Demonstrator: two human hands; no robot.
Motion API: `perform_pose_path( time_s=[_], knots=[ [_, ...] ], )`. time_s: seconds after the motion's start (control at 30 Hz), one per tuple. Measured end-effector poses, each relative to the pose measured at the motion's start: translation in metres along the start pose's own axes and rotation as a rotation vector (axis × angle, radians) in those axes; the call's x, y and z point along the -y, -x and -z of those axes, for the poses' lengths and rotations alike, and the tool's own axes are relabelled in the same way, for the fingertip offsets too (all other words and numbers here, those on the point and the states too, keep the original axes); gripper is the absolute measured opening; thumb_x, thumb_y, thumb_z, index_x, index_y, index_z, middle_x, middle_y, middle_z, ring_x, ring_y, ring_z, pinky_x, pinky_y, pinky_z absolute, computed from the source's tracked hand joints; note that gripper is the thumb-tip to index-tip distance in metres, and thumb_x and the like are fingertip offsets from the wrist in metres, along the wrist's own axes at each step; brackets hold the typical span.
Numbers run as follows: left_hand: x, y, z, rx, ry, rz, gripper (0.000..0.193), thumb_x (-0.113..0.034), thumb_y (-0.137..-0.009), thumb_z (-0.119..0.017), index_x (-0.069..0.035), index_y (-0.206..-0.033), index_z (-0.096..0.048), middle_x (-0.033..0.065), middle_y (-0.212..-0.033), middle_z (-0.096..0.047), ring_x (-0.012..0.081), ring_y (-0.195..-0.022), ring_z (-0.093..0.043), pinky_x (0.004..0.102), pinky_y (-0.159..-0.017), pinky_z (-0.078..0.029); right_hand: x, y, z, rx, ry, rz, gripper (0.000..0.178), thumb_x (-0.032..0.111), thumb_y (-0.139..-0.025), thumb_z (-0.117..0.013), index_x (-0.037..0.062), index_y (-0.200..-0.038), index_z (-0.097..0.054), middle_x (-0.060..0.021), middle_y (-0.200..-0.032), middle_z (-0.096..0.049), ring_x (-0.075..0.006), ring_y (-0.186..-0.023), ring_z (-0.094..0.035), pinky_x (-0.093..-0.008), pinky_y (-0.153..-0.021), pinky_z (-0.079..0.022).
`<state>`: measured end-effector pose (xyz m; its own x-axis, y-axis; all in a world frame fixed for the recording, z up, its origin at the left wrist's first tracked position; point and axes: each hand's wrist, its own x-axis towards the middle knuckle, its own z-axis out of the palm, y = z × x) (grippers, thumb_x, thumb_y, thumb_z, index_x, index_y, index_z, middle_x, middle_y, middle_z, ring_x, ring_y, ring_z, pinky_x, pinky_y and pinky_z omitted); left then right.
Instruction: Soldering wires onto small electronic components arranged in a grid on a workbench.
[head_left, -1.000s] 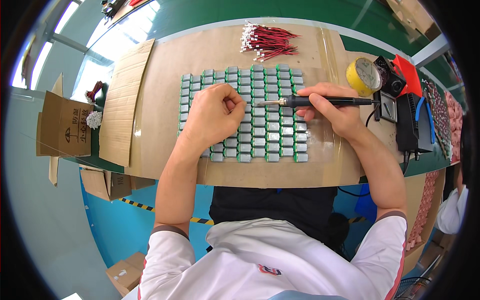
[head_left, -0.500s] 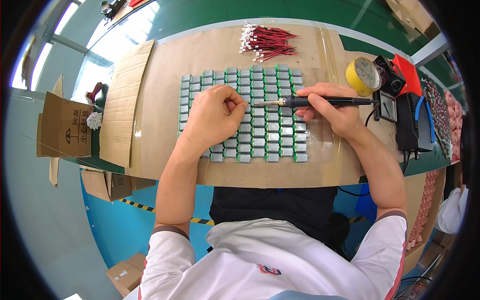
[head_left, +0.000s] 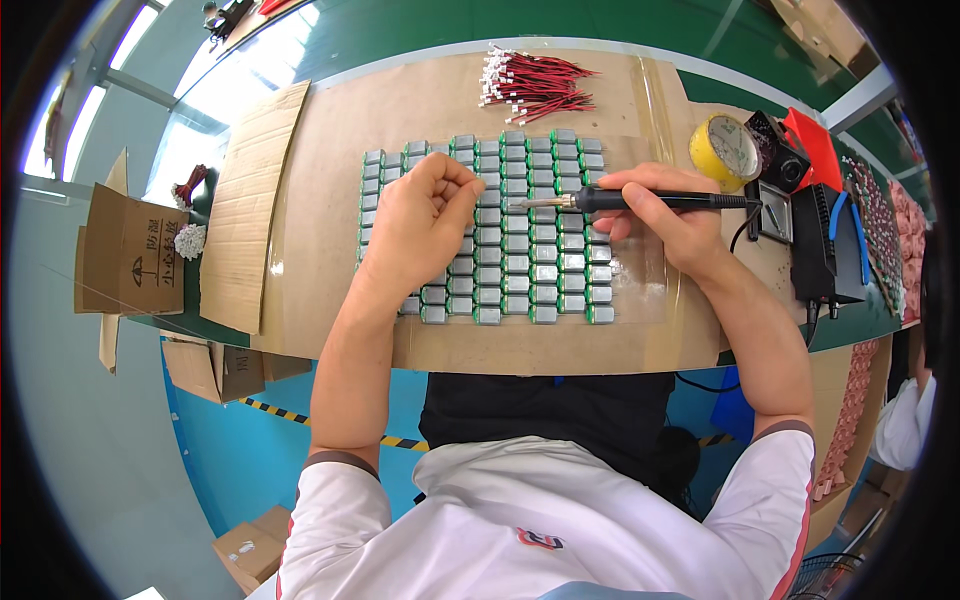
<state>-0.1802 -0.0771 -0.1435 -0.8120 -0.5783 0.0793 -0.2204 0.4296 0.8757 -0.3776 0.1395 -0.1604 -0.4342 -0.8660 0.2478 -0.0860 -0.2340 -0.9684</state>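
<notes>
In my right hand (head_left: 676,222) is a soldering iron (head_left: 596,200) with a black handle, held like a pen. Its metal tip points left, over rows of small grey blocks with green edges (head_left: 515,264) set out in a grid. My left hand (head_left: 418,222) hovers above the left part of these rows, thumb and forefinger pinched together. Whatever sits in that pinch is too small to make out. The left fingertips are a short way left of the iron's tip. Several blocks under both hands are hidden.
A bundle of red and black wires with white connectors (head_left: 540,84) lies beyond the grid. On the right are a yellow tape roll (head_left: 724,153), a black box (head_left: 830,245) and blue-handled pliers (head_left: 862,240). Cardboard (head_left: 252,205) and an open carton (head_left: 132,252) are on the left.
My left hand has moved slightly left and away from me, its fingertips drawing apart from the iron's tip. The soldering iron has shifted slightly to the right.
</notes>
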Motion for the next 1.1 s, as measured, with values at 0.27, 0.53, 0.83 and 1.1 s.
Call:
perform_pose_path(
  time_s=[0.27, 0.53, 0.83, 1.1],
  knots=[
    [-0.001, 0.002, 0.002, 0.042, 0.034, 0.032, 0.005, -0.001, -0.089, -0.066, 0.004, -0.092, -0.065, 0.0053, -0.067, -0.067, 0.0069, -0.06, -0.061, 0.0255, -0.057, -0.047, 0.0, 0.0, 0.0, 0.03, 0.02, 0.025, 0.02, 0.003, -0.1, -0.061, -0.0068, -0.111, -0.074, -0.0116, -0.088, -0.075, -0.0137, -0.072, -0.074, -0.0276, -0.071, -0.063],
    [-0.009, 0.006, 0.003, 0.089, -0.134, -0.038, 0.003, 0.0, -0.082, -0.069, 0.003, -0.081, -0.068, 0.007, -0.074, -0.066, 0.0111, -0.063, -0.061, 0.0272, -0.061, -0.05, -0.001, 0.0, 0.0, 0.034, 0.017, 0.01, 0.019, 0.004, -0.1, -0.062, -0.0066, -0.111, -0.074, -0.0117, -0.09, -0.075, -0.0136, -0.072, -0.074, -0.0274, -0.071, -0.063],
    [-0.009, 0.005, 0.002, 0.096, -0.148, -0.056, 0.004, 0.0, -0.081, -0.07, 0.003, -0.08, -0.068, 0.0079, -0.077, -0.067, 0.0144, -0.065, -0.062, 0.0285, -0.064, -0.052, -0.003, -0.001, 0.001, 0.053, 0.0, 0.019, 0.019, 0.004, -0.1, -0.062, -0.0058, -0.111, -0.074, -0.0116, -0.09, -0.074, -0.013, -0.071, -0.073, -0.0274, -0.071, -0.063],
    [-0.012, 0.005, 0.003, 0.109, -0.176, -0.055, 0.004, 0.0, -0.08, -0.071, 0.004, -0.08, -0.069, 0.0092, -0.078, -0.067, 0.0153, -0.066, -0.063, 0.0289, -0.065, -0.053, -0.002, 0.0, 0.001, 0.082, 0.057, 0.012, 0.023, 0.004, -0.1, -0.058, -0.0087, -0.113, -0.072, -0.0162, -0.094, -0.072, -0.018, -0.072, -0.074, -0.0293, -0.068, -0.062]
  ],
)
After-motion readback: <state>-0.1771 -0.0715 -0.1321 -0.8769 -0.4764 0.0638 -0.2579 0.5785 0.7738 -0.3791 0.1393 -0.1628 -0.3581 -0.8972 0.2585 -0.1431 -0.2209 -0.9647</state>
